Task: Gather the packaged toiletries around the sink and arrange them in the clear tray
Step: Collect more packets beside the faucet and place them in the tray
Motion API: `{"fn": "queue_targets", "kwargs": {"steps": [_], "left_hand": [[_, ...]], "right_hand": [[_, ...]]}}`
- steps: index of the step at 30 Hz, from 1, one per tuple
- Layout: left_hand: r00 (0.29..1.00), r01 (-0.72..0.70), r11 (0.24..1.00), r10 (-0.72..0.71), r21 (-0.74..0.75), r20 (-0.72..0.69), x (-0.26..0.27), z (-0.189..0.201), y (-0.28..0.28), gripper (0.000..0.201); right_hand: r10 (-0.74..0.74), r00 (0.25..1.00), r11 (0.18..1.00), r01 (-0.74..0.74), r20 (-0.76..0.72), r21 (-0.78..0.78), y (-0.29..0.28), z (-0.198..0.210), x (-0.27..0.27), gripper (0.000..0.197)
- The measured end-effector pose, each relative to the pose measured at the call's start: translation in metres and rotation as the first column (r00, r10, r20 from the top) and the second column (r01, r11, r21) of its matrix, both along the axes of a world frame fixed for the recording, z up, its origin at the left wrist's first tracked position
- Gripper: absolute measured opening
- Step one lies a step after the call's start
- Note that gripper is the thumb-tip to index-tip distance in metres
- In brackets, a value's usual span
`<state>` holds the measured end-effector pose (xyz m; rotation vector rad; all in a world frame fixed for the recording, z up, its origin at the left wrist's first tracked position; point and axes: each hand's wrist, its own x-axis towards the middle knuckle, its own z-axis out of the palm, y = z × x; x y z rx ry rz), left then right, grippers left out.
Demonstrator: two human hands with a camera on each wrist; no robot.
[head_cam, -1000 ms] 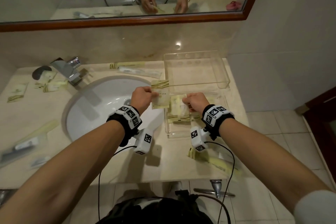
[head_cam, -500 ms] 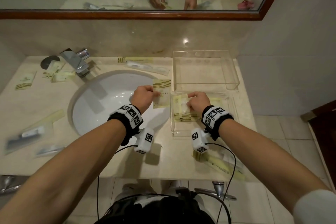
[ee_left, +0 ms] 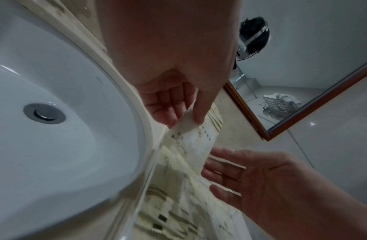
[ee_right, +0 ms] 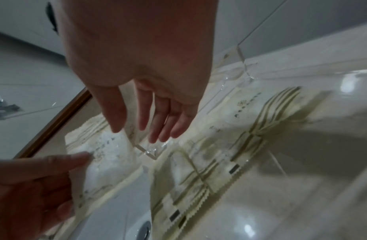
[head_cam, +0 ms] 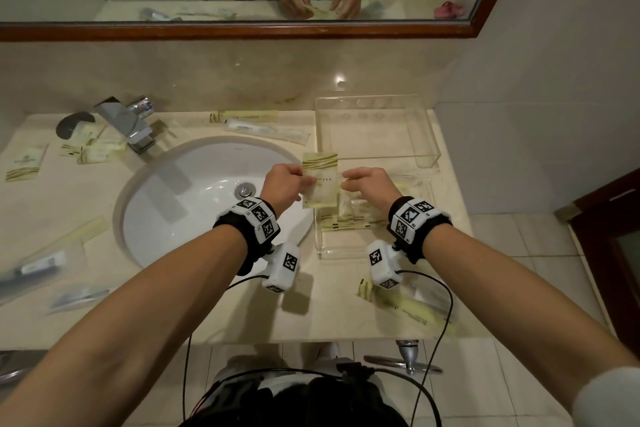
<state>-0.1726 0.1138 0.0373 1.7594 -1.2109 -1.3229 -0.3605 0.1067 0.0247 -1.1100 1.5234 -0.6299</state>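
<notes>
My left hand [head_cam: 306, 180] pinches a pale yellow toiletry packet [head_cam: 320, 184] between thumb and fingers, holding it over the sink's right rim at the left wall of the clear tray [head_cam: 320, 248]. The left wrist view shows the pinch [ee_left: 191, 120] on the packet [ee_left: 191, 142]. Beside the packet's right edge is my right hand [head_cam: 346, 182], fingers straight and relaxed [ee_right: 145, 123], gripping nothing. Several similar packets [head_cam: 349, 217] lie flat in the tray [ee_right: 243, 65], below my right hand.
A second clear box [head_cam: 429, 149] stands behind the tray. More packets lie behind the sink [head_cam: 266, 130], by the faucet [head_cam: 128, 125], at far left [head_cam: 26, 163], front left [head_cam: 41, 263] and front right [head_cam: 412, 308]. The white basin [head_cam: 194, 211] is left of the tray.
My right hand has lifted off the packets in the tray and come up beside the packet in my left hand. That packet has shifted slightly right, toward the tray.
</notes>
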Motion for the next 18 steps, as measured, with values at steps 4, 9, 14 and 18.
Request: {"fn": "queue_targets", "kwargs": {"steps": [4,9,14,18], "left_hand": [[0.996,0.083,0.997,-0.083,0.001,-0.042,-0.021,-0.001,-0.003,0.007],[0.943,0.281,0.96,-0.274,-0.013,0.191,-0.034,-0.007,-0.006,0.023],[0.537,0.67,0.736,-0.568,0.094,0.624,-0.034,-0.014,-0.003,0.048],[0.392,0.745,0.644,-0.633,0.172,0.667,-0.036,-0.026,0.0,0.056]], "right_hand": [[-0.015,0.991,1.0,0.015,0.132,0.006,0.005,0.011,-0.006,0.005],[-0.095,0.994,0.995,0.094,0.06,0.026,0.006,0.004,-0.031,0.003],[-0.139,0.987,0.987,0.145,-0.082,0.072,0.005,-0.011,-0.056,0.014],[-0.091,0.973,0.983,0.121,-0.211,0.137,0.0,-0.024,-0.06,0.014]]}}
